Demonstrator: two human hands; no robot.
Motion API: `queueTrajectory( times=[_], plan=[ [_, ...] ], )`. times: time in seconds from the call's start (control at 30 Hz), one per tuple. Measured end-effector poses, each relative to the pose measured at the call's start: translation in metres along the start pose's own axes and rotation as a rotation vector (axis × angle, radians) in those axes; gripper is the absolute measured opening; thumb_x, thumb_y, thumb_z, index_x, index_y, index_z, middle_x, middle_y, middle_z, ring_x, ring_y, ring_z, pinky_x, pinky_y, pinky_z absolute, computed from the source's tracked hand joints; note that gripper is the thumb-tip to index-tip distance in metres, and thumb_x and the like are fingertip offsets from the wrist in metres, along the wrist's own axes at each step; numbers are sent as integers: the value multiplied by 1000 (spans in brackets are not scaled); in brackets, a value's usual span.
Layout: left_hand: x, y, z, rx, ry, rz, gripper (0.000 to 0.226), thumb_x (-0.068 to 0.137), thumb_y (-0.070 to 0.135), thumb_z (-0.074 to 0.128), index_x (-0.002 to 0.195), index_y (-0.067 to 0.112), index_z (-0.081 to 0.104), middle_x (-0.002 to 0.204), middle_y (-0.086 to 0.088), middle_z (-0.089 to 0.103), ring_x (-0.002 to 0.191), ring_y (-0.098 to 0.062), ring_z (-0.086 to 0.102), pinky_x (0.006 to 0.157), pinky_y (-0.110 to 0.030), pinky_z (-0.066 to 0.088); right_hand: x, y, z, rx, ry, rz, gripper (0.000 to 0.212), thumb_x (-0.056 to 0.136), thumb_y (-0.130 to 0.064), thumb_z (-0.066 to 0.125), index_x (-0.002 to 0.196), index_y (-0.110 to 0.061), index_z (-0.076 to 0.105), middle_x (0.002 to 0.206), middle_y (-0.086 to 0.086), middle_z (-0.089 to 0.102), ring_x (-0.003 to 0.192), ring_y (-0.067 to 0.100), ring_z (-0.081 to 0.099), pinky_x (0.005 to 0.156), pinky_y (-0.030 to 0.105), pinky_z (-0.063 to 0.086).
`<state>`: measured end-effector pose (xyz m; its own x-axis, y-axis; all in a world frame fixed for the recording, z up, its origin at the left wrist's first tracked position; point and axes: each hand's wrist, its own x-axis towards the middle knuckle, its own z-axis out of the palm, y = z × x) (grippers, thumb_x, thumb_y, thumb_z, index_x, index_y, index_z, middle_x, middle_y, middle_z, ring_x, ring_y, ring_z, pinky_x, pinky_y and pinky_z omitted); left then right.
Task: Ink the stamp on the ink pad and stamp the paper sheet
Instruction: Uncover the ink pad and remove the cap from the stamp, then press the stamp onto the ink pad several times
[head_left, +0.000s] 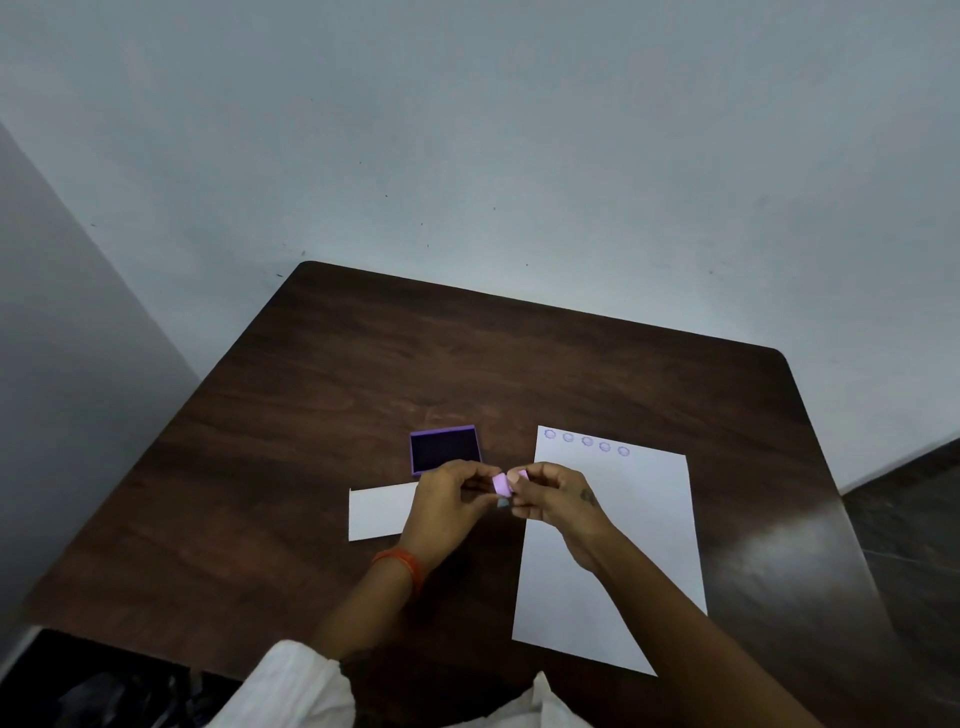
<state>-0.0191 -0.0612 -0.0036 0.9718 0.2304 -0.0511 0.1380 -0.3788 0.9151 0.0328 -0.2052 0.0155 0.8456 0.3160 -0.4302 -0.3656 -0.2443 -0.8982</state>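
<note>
A small lilac stamp (502, 484) is pinched between the fingertips of my left hand (451, 500) and my right hand (553, 498), held above the table between the ink pad and the sheet. The open purple ink pad (444, 450) with its dark ink surface lies just beyond my left hand. A white paper sheet (613, 551) lies to the right under my right forearm, with a row of several purple round prints along its top edge.
A smaller white paper slip (379, 512) lies left of my left hand. The dark wooden table (311, 395) stands in a corner against pale walls. An orange band circles my left wrist.
</note>
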Motion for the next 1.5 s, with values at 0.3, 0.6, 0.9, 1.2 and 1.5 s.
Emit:
queueTrajectory(
  times=[0.3,0.6,0.9,1.2,1.5],
  plan=[
    [3,-2,0,-106,-12,-79,27,74,9,72,91,29,68,88,17,68,83,9,63,67,2,43,-1,-2,-20,562,-93,208,22,88,-2,55,81,-8,75,76,6,77,69,16,73,60,21,59],
    [1,-22,14,-159,-92,-204,18,76,14,72,92,21,67,96,5,71,90,-6,65,80,-14,49,-8,0,-29,896,-130,279,17,82,3,55,86,1,72,82,17,75,67,20,72,56,26,60],
    [3,-33,30,123,-107,-96,22,74,15,73,95,16,67,102,-2,70,89,-10,61,85,-22,49,-4,-5,-33,829,-175,212,25,83,3,52,81,-5,76,84,11,77,74,18,73,61,23,60],
    [23,-43,-23,422,240,72,52,70,21,75,118,21,55,126,-4,56,115,-21,45,96,-30,38,25,-10,-12,366,-24,120,18,85,-2,59,87,-14,73,83,1,75,77,15,71,60,16,57],
    [55,-78,-66,462,-86,-24,83,76,33,69,142,18,20,155,-1,17,144,-23,-1,116,-43,-3,60,-27,57,-462,82,-234,10,80,-13,67,89,-9,69,91,10,70,79,19,64,71,26,53]
  ],
)
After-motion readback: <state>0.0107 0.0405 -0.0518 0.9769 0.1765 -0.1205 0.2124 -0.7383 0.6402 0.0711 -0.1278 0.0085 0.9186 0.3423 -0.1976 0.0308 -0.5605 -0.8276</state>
